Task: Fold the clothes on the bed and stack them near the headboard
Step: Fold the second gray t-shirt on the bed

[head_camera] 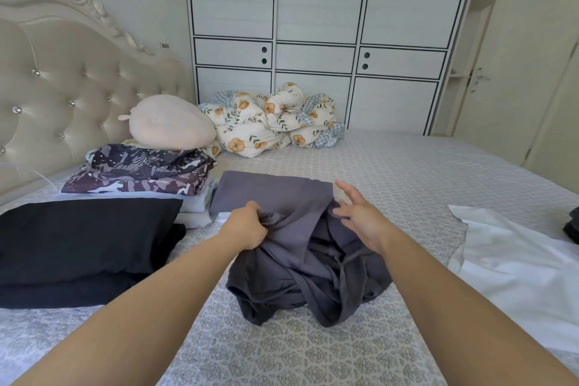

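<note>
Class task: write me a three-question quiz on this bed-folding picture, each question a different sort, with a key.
1. True or false: the left hand grips the grey garment.
2. Which lies right of the grey garment? A) white garment B) camouflage stack C) black folded clothes
3. Fill in: the right hand is ___, fingers spread.

Key: 1 true; 2 A; 3 open.

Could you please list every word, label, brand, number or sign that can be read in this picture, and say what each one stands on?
None: no readable text shows anywhere. The grey garment in the left hand, the camouflage-print clothes, the black clothes, the white garment and the wardrobe bear no visible lettering.
</note>
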